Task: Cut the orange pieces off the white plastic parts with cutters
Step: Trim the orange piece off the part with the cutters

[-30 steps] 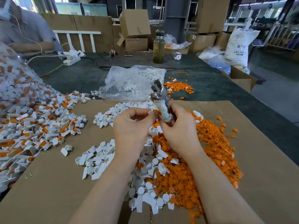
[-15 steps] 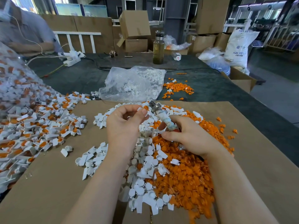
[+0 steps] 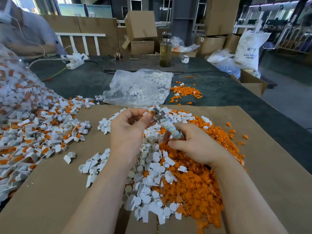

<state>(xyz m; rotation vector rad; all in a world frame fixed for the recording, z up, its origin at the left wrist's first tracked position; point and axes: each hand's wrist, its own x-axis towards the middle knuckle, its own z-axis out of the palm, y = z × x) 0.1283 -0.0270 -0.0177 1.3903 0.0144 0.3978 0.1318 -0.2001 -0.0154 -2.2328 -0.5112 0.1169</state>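
left hand (image 3: 130,130) pinches a small white plastic part (image 3: 146,113) up to the tape-wrapped metal cutters (image 3: 166,123); right hand (image 3: 194,146) clamps the handles, ready to snip

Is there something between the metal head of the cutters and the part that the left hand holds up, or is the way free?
Nothing visible stands between them. The left hand pinches a white part with orange right at the metal head of the cutters, which the right hand grips by the wrapped handle.
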